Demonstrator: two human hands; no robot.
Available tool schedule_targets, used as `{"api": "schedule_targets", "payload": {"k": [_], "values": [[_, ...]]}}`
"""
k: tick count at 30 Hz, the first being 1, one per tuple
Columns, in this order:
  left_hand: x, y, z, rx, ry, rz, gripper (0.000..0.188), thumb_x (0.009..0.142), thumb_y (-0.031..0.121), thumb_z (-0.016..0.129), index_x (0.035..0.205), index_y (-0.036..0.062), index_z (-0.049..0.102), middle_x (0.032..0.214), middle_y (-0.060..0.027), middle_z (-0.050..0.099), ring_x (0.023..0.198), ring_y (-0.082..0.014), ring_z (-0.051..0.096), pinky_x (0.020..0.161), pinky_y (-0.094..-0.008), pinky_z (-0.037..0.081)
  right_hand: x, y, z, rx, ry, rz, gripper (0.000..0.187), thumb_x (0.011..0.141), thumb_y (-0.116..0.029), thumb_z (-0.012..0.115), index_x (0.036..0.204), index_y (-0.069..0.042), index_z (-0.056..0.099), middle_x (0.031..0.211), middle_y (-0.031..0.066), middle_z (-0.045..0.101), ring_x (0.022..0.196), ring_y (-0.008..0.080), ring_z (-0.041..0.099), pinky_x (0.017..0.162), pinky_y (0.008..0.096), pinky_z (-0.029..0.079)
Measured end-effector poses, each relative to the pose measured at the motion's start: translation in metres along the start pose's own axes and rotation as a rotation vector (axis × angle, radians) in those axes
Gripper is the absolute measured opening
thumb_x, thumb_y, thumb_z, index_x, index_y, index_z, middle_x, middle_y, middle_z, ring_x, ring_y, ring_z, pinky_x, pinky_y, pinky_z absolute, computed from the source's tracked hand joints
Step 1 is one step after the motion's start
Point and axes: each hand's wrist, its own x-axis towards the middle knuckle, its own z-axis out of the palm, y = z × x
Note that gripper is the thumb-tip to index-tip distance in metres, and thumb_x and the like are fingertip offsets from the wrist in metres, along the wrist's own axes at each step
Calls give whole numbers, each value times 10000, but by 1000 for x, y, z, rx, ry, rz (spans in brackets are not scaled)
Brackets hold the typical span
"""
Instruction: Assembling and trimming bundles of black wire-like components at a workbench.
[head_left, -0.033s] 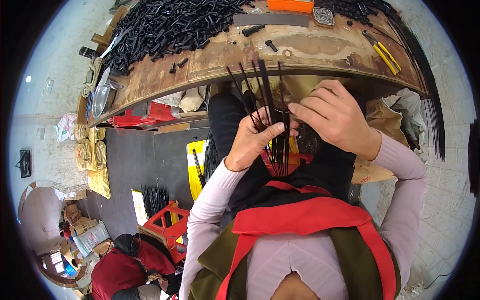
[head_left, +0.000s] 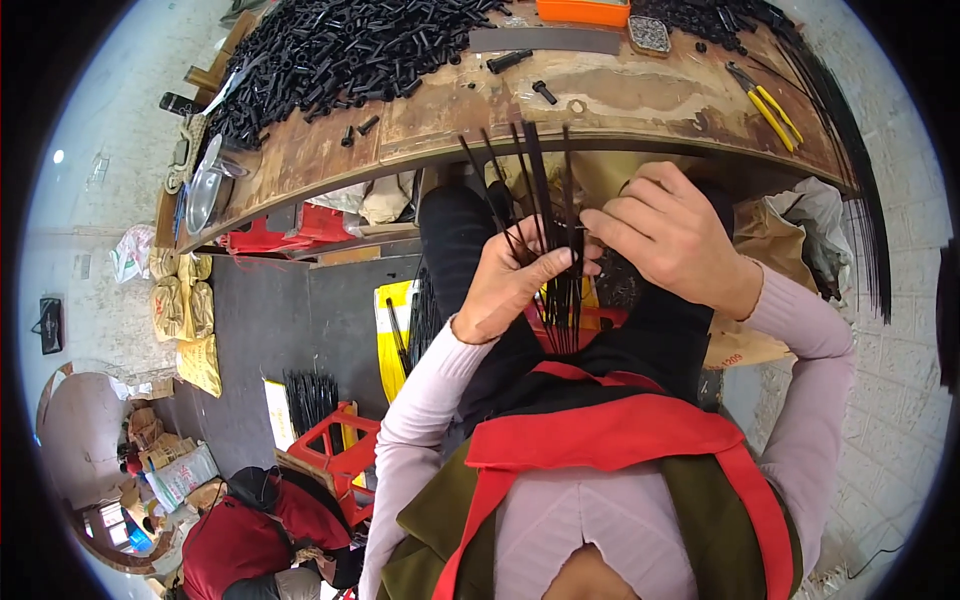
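Wearing a soft red cloth apron (head_left: 605, 430) over a pale pink knit sweater (head_left: 425, 390), ribbed at the cuffs. Holding a loose fan of long, slender black strips (head_left: 537, 190) in the bare left hand (head_left: 505, 285), above the lap and by the near edge of a worn brown wooden table (head_left: 440, 125). Pressing thumb across the strips, pinching them against curled fingers. Poising the bare right hand (head_left: 668, 230) at the fan's right side, thumb and forefinger drawn nearly together, the rest curled; cannot tell whether on a strip or merely beside one.

Apparently at the step of steadying the fan with one hand and working at single strips with the other. Calling next, as far as can be judged, for a light fingertip touch and no slackening of the left pinch. Looking thin and springy, spread at the far ends, almost parallel toward the lap.

To be seen farther off, near the table's right end: steel pliers with curved yellow handles (head_left: 769, 120). Filling the far left corner: a heap of short, hard black plastic tubes (head_left: 350, 60). Toward the far edge: a flat grey bar (head_left: 545, 40) and a bright orange tray (head_left: 583, 12)
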Motion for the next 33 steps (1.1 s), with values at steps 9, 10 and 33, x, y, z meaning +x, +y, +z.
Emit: {"api": "schedule_targets", "payload": {"k": [9, 10, 33], "values": [[-11, 9, -1, -52, -230, -66, 171, 933, -29, 582, 1099, -64, 602, 967, -129, 698, 896, -199, 681, 835, -316, 552, 3, -8, -24, 100, -166, -176, 209, 710, -64, 623, 909, -4, 597, 783, 63, 518, 725, 231, 522, 818, 395, 468], [-11, 9, 0, -25, -259, -82, 172, 931, -27, 586, 1098, -67, 603, 968, -130, 699, 898, -196, 679, 834, -312, 550, -1, -10, -24, 134, -137, -173, 194, 720, -54, 619, 906, 0, 596, 786, 61, 518, 727, 233, 521, 817, 397, 468], [32, 4, -12, 170, -53, -22, 168, 940, 43, 567, 1085, -39, 596, 955, -119, 695, 930, -203, 671, 850, -322, 521, -21, 192, 29, -197, -213, 252, 377, 785, 8, 552, 1156, -25, 611, 1173, 164, 606, 1080, 379, 564, 919, 431, 457]]}}
